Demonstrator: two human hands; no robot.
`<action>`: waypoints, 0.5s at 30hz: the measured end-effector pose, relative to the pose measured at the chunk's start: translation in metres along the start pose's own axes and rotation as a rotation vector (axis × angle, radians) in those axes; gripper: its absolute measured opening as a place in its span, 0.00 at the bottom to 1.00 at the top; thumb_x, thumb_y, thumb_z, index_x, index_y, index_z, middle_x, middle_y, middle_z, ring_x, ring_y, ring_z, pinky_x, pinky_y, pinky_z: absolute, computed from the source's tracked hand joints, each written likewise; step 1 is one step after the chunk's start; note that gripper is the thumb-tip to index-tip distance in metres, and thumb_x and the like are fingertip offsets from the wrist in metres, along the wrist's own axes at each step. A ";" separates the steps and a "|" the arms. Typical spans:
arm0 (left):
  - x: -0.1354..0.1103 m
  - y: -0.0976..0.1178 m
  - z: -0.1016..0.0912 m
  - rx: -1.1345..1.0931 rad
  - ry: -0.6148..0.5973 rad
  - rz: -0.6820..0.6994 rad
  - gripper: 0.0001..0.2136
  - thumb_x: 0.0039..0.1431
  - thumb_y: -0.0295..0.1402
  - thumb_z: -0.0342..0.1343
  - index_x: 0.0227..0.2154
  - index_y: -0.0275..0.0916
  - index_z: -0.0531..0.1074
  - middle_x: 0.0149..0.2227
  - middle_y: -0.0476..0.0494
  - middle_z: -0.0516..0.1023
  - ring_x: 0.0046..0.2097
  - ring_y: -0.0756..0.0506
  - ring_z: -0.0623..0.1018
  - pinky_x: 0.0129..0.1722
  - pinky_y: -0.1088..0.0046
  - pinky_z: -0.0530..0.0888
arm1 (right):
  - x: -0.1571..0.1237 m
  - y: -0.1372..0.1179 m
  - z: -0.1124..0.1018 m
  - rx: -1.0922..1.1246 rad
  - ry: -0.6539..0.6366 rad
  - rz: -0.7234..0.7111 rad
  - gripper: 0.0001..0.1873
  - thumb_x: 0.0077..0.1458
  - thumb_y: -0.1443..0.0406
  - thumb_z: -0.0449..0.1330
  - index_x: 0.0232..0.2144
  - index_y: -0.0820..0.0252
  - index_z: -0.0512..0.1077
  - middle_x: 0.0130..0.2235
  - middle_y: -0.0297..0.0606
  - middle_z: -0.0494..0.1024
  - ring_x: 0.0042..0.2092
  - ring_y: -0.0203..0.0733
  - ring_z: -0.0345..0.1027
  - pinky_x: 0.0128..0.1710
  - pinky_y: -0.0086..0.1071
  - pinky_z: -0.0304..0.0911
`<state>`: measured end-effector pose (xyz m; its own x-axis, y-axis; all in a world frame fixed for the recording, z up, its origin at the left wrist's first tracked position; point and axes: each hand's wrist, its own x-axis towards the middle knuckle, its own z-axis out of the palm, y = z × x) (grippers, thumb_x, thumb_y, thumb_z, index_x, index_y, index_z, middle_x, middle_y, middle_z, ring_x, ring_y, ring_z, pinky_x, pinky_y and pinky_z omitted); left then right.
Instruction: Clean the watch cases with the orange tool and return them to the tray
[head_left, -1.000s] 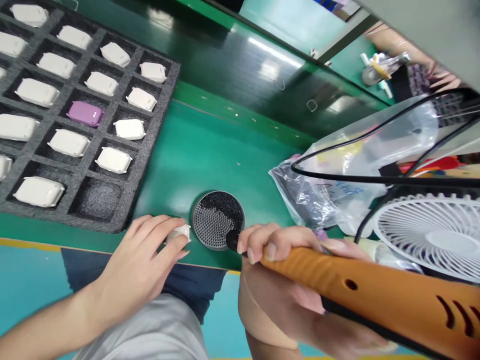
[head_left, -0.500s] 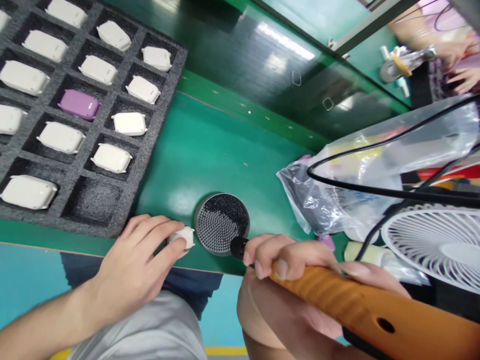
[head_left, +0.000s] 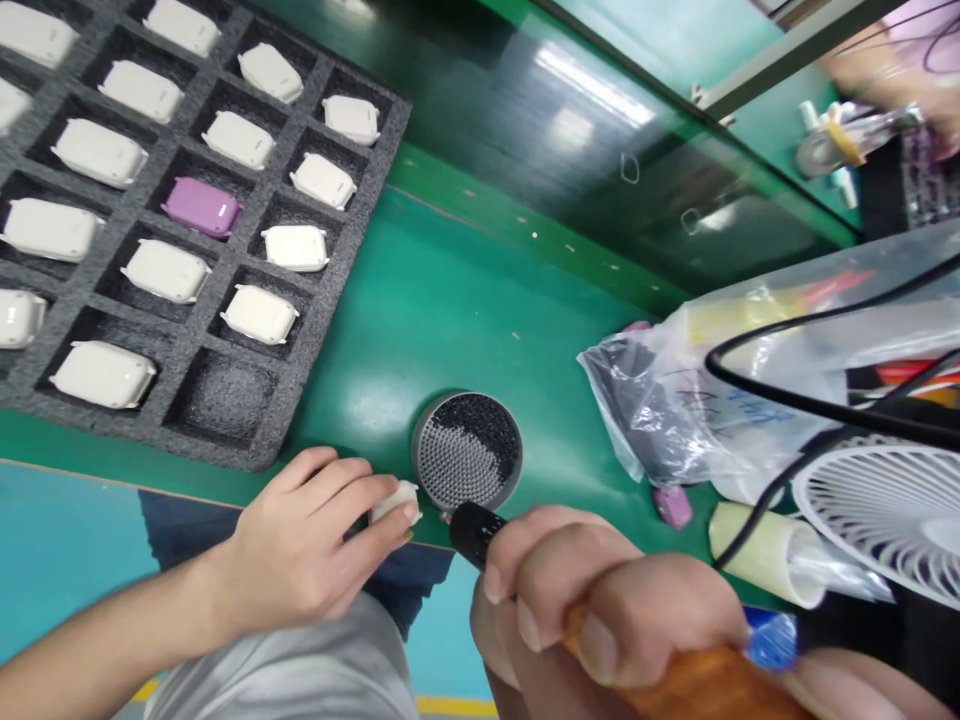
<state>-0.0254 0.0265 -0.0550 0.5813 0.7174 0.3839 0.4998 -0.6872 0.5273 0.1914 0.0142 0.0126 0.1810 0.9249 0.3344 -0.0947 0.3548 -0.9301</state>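
My left hand (head_left: 307, 540) rests at the bench's front edge, its fingers and thumb closed on a small white plastic watch case (head_left: 406, 497), mostly covered by them. My right hand (head_left: 600, 580) is wrapped round an electric screwdriver (head_left: 697, 675) with an orange body and a black nose. The screwdriver's tip is at the near rim of a round dish (head_left: 517, 470), pointing toward the watch case but apart from it. Small black screws (head_left: 491, 430) lie heaped at the dish's far side; its floor is dotted with holes. A tiny bright bit shows at the tip, too small to make out.
A dark foam tray (head_left: 300, 385) at left holds several white cases and a purple case (head_left: 202, 207); its near-right pocket is vacant. On the right are a plastic bag (head_left: 675, 420), a black cable (head_left: 795, 390), a white fan (head_left: 892, 500) and a purple piece (head_left: 673, 506). Another person's arm (head_left: 885, 85) shows top right.
The screwdriver tip has moved from over the dish to its near-left rim, and the tool has tilted. My left hand keeps the watch case. The whole view has shifted slightly.
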 end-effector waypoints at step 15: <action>-0.001 -0.002 0.006 -0.012 0.024 -0.006 0.11 0.74 0.31 0.59 0.54 0.37 0.80 0.50 0.44 0.85 0.50 0.39 0.77 0.52 0.55 0.69 | -0.006 0.019 -0.030 -0.003 -0.287 0.216 0.21 0.71 0.45 0.51 0.38 0.48 0.75 0.28 0.32 0.67 0.30 0.45 0.68 0.33 0.50 0.75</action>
<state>-0.0228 0.0269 -0.0612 0.5625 0.7244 0.3985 0.4959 -0.6813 0.5385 0.2181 0.0107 -0.0114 -0.1251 0.9793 0.1590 -0.0974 0.1473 -0.9843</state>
